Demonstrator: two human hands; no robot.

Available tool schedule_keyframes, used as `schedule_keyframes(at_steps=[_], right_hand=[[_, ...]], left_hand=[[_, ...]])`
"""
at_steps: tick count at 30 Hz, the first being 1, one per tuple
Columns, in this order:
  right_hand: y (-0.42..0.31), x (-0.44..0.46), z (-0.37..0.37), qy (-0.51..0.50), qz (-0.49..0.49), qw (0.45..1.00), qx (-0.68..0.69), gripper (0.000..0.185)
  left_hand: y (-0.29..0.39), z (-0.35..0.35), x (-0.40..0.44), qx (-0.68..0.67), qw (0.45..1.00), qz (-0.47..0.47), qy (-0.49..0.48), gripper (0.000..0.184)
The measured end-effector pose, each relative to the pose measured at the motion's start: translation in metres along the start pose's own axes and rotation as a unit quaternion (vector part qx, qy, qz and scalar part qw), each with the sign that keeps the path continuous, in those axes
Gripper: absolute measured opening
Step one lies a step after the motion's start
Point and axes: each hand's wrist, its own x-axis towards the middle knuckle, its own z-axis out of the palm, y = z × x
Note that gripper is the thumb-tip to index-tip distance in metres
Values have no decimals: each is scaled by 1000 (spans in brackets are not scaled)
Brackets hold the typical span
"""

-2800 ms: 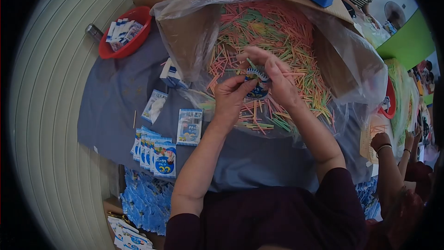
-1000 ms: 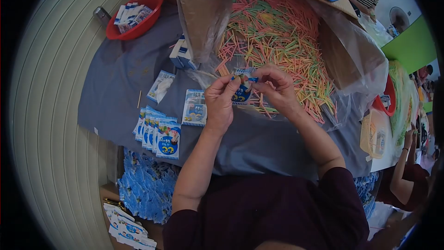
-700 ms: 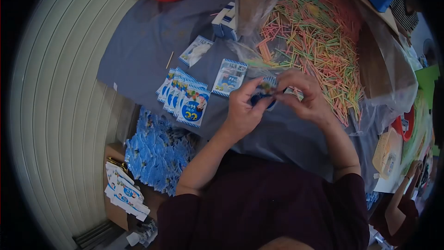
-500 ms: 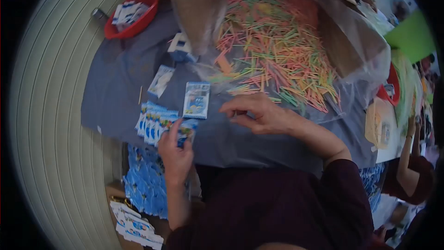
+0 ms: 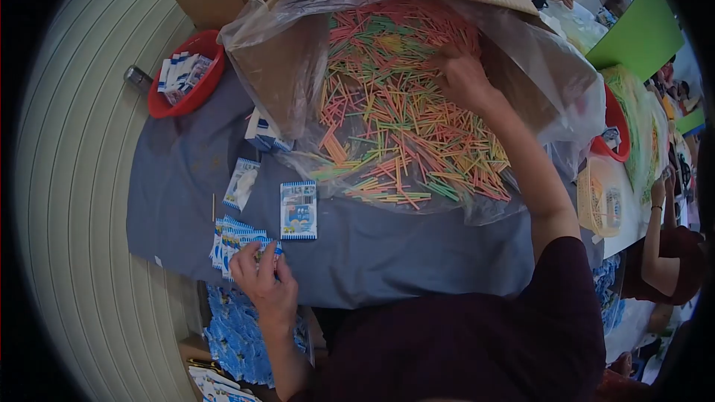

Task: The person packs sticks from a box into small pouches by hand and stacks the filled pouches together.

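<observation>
My left hand (image 5: 267,286) rests at the front left of the grey cloth, its fingers apart on a fanned row of blue-and-white packets (image 5: 226,244). My right hand (image 5: 465,78) reaches into the far part of a heap of thin coloured sticks (image 5: 406,115), pink, green, yellow and orange. Its fingertips point down among the sticks, so their grip is hidden. Between my hands, a single blue-and-white packet (image 5: 299,212) lies flat. Beyond the row are another packet (image 5: 242,184) and a small blue-and-white box (image 5: 267,132).
A cardboard box (image 5: 551,74) lined with clear plastic holds the sticks. At the far left stands a red basin (image 5: 195,93) of packets, beside a dark cylinder (image 5: 138,78). One stick (image 5: 214,207) lies alone. A co-worker's arm (image 5: 657,246) shows at right, past a cream basket (image 5: 596,201).
My right hand has moved from beside the single packet, away from me into the stick heap. My left hand stays at the packet row, fingers now resting over its near end. The view has shifted.
</observation>
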Motion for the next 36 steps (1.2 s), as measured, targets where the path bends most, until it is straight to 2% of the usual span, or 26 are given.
schedule_keyframes(at_steps=[2,3,5,9,11,12,14,15,17,18,20,21,23,24,26,27,28,29,30,32,36], right_hand=[[0,30,3,-126,38,988,-86,32],[-4,44,9,-125,38,988,-84,32],[-10,66,23,-267,133,922,-249,35],[8,65,62,-287,103,927,-217,37],[15,51,84,-129,-18,916,-380,32],[16,52,85,-131,-23,916,-378,32],[22,57,83,-205,75,935,-279,29],[34,54,91,-211,76,934,-278,29],[61,45,106,-106,-48,932,-344,26],[53,43,92,-106,-47,931,-346,26],[17,47,49,-14,40,994,-105,27],[16,50,48,-11,36,994,-104,27],[17,55,47,7,86,996,30,31],[17,55,49,10,85,996,28,31],[18,54,50,169,92,949,248,19],[17,51,47,172,91,950,245,19],[16,46,44,116,183,866,450,15],[15,39,41,53,265,729,628,16],[9,31,37,56,265,732,625,16],[-14,13,32,111,298,653,687,22],[-42,-4,31,139,337,692,623,26]], left_hand=[[9,19,16,-166,984,17,-54,31],[17,28,27,-165,985,18,-54,31],[35,44,49,-76,991,31,-107,29],[44,54,53,-23,989,24,-146,23],[47,54,49,-3,987,27,-161,18],[45,58,46,-2,986,22,-164,18],[39,66,40,-4,995,68,-76,12],[37,66,38,-5,994,68,-82,12],[34,67,39,-111,993,21,-23,6],[33,66,40,-114,993,22,-22,6],[30,61,43,-197,979,-40,-36,5],[28,59,46,-195,979,-42,-32,5],[26,56,51,-191,975,-63,-94,6],[24,56,52,-193,975,-63,-90,6],[23,60,53,-146,986,-6,-81,6],[23,61,52,-149,986,-5,-77,6],[23,63,52,-135,989,1,-57,6],[23,65,51,-122,992,8,-37,7],[23,67,48,-126,991,10,-36,7],[24,71,40,-38,996,74,-34,5],[31,65,37,-27,996,74,-37,4]])
